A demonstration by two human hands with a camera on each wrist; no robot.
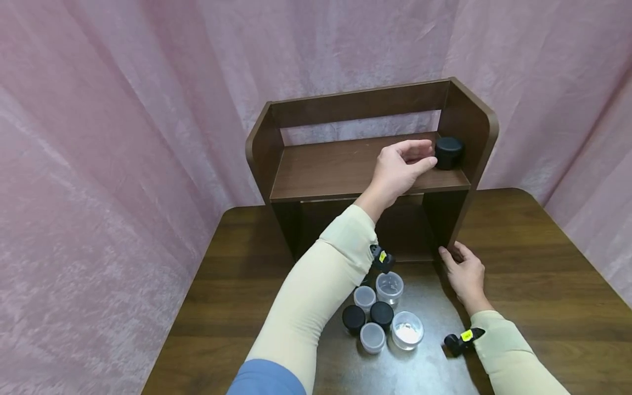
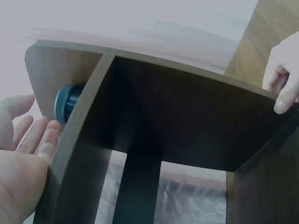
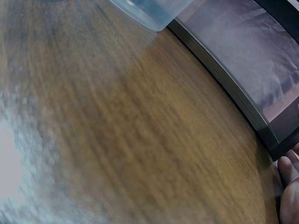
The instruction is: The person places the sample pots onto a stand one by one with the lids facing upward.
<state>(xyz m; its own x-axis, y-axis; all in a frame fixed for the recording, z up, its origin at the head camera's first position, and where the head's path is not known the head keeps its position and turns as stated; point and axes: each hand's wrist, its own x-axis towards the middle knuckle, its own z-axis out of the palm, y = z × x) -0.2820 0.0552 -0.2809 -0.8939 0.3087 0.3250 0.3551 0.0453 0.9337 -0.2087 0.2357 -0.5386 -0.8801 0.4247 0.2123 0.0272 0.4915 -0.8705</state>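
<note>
A small wooden shelf unit (image 1: 345,164) stands on the table, and a black-lidded jar (image 1: 449,152) sits at the right end of its upper board. My left hand (image 1: 399,167) hovers just left of that jar, thumb and fingers spread apart with nothing between them. In the left wrist view the fingers (image 2: 35,135) lie beside the jar (image 2: 67,103), at the board's edge. Low on the unit's right side panel, my right hand (image 1: 464,274) grips the front edge, thumb in front. The right wrist view catches only part of the right hand (image 3: 290,186) by the panel's foot.
Several small jars stand on the table in front of the unit: some have black lids (image 1: 382,314), others pale lids (image 1: 372,337), and there are wider clear ones (image 1: 407,331). Pink curtains (image 1: 148,109) hang behind the table (image 1: 197,329).
</note>
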